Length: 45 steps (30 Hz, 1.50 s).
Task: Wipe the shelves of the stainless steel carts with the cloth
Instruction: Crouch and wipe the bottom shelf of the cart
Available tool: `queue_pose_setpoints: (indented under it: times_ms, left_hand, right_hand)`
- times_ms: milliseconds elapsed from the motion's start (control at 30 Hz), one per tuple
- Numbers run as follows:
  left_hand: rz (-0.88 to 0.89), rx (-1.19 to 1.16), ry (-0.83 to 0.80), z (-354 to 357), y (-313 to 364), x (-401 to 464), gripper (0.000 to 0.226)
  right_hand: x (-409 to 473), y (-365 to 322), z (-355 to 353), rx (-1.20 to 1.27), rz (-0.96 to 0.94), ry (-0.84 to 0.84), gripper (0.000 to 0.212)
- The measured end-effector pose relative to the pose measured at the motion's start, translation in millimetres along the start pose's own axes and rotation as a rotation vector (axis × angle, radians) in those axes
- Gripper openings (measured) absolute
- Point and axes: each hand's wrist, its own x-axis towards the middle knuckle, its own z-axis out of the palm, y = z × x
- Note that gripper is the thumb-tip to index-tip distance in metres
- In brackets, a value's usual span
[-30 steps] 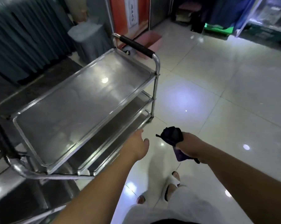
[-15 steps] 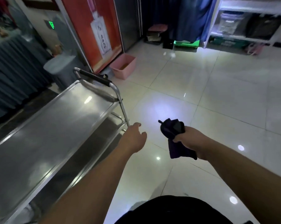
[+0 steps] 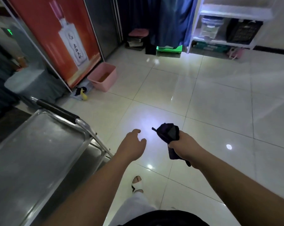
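A stainless steel cart (image 3: 32, 157) fills the lower left, its flat top shelf bare and shiny, with a black-gripped push handle (image 3: 56, 110) at its far end. A lower shelf shows under the right edge. My left hand (image 3: 132, 146) hovers open over the floor just right of the cart, touching nothing. My right hand (image 3: 182, 146) is closed around a bunched dark purple cloth (image 3: 168, 133), held in the air above the tiles, apart from the cart.
Glossy white floor tiles spread ahead and to the right. A pink plastic bin (image 3: 103, 76) stands by a red poster panel (image 3: 59, 35). A white shelving unit (image 3: 226, 25) with boxes lines the far wall. A grey covered stool (image 3: 28, 84) sits beyond the cart's handle.
The view has swung right and up, so the cart has slid to the lower left. Both hands have drifted away from the cart's side, the right one still holding the cloth.
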Motion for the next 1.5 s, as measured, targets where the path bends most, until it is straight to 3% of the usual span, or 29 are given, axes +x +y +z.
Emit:
queue_pose_setpoints:
  times_ms: [233,600,767,933,1100,1267,1500]
  left_hand:
    - [0.084,0.086,-0.059,-84.4,14.6,121.6,0.056]
    - [0.038,0.071,-0.02,-175.0,26.9,280.3,0.055]
    - [-0.047,0.049,0.07,-224.2,25.8,374.5,0.056]
    - [-0.267,-0.002,0.18,-278.5,18.6,437.4,0.057]
    - [-0.384,-0.163,0.334,-315.6,-8.1,466.2,0.045]
    - [-0.631,-0.278,0.376,-367.9,-70.8,511.7,0.061]
    - [-0.706,-0.321,0.446,-476.5,-167.6,561.8,0.062]
  right_hand:
    - [98.0,-86.7,-0.1,0.075,0.076,0.054,0.024]
    - [261.0,-198.4,-18.7,0.135,0.072,0.07,0.021]
    - [369.0,-273.4,-24.7,0.043,0.008,-0.082,0.029]
    - [467.4,-369.6,-28.1,-0.097,-0.046,-0.251,0.028]
    - [533.1,-447.2,9.5,-0.222,-0.076,-0.403,0.027]
    - [586.4,-528.3,77.6,-0.313,-0.143,-0.584,0.032]
    - [645.4,-658.1,197.4,-0.399,-0.206,-0.664,0.022]
